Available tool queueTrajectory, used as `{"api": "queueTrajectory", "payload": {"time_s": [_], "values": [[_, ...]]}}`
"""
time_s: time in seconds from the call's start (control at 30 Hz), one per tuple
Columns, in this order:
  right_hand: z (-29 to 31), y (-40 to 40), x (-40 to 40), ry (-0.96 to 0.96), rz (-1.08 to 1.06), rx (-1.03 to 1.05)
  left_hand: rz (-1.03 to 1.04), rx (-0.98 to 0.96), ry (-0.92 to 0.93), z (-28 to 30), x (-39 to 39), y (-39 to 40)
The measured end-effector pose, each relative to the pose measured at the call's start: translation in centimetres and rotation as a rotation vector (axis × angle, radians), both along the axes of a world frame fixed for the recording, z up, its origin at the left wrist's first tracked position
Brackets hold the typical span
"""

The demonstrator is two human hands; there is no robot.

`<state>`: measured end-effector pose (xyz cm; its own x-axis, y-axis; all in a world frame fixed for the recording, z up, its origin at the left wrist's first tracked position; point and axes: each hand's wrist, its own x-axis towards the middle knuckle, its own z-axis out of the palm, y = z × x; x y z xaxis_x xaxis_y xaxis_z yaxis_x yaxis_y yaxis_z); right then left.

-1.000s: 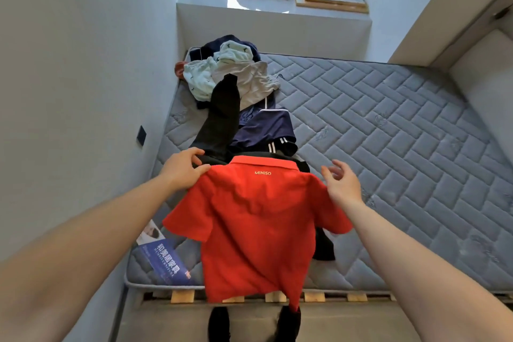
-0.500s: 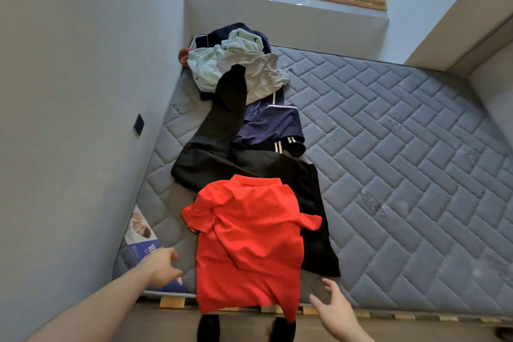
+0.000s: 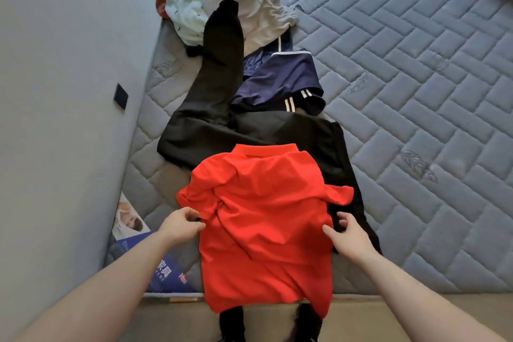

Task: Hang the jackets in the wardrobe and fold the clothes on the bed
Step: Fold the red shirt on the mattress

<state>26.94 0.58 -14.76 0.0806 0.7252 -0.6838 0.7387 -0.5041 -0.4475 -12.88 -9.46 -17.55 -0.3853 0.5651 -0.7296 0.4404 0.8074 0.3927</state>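
Observation:
A red polo shirt (image 3: 263, 219) lies back-up on the near part of the grey mattress (image 3: 416, 119), its hem hanging over the front edge. It partly covers black trousers (image 3: 216, 86) that stretch toward the far left. My left hand (image 3: 180, 226) pinches the shirt's left side just below the sleeve. At the shirt's right side, my right hand (image 3: 347, 234) has relaxed, spread fingers, and its thumb touches the fabric. Navy shorts (image 3: 280, 80) with white stripes lie beyond the shirt.
A heap of clothes (image 3: 222, 0), mint, beige and dark navy, sits at the far left of the bed. The wall (image 3: 69, 64) runs along the left. A blue printed sheet (image 3: 163, 272) lies at the near-left corner. My dark shoes (image 3: 231, 325) show below the mattress edge.
The shirt, held up by its shoulders a second ago, was laid on the bed and released. Both hands dropped low, then returned to the shirt's sides. The view tilted down.

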Motion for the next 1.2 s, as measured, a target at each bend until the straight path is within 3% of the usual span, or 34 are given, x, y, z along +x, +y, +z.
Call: {"api": "queueTrajectory", "payload": {"time_s": [0.2, 0.3, 0.43, 0.5, 0.57, 0.63, 0.67, 0.77, 0.83, 0.9, 1.0, 1.2], "values": [[-6.3, -0.2, -0.6, -0.03, -0.055, -0.031, 0.231, 0.011, -0.151, -4.8, 1.5, 1.8], [-7.9, -0.7, -0.7, -0.026, -0.051, 0.05, 0.404, 0.067, -0.236, -6.8, 2.1, 2.7], [-8.1, -1.1, -0.1, 0.047, -0.201, 0.35, 0.651, 0.463, -0.003, -5.8, 1.7, 4.1], [-8.1, -1.5, 0.8, 0.014, -0.218, 0.395, 0.633, 0.563, 0.271, -4.4, -0.1, 3.7], [-8.5, -1.7, 1.9, -0.063, -0.126, 0.256, 0.256, 0.333, 0.458, -4.6, -2.7, 2.4], [-9.0, -1.5, 2.5, -0.122, -0.054, 0.093, -0.128, -0.01, 0.394, -5.5, -4.7, 1.3], [-9.1, -1.2, 2.5, -0.123, -0.042, 0.075, -0.18, -0.111, 0.32, -6.1, -5.4, 1.2], [-8.8, 0.5, 1.6, -0.099, -0.062, 0.207, -0.05, -0.016, 0.263, -6.4, -5.7, 2.4], [-8.5, 1.6, 0.7, -0.073, -0.062, 0.299, 0.166, 0.057, 0.263, -6.6, -5.1, 2.8], [-8.4, 2.1, 0.0, -0.064, -0.035, 0.293, 0.293, -0.071, 0.14, -6.6, -3.1, 1.8], [-8.9, 0.6, -1.0, -0.068, -0.037, 0.239, 0.114, -0.28, -0.035, -7.5, 0.9, -1.8], [-10.3, -6.3, -0.8, -0.123, -0.175, 0.161, 0.074, -0.217, -0.075, -9.3, 6.4, -7.4]]}}
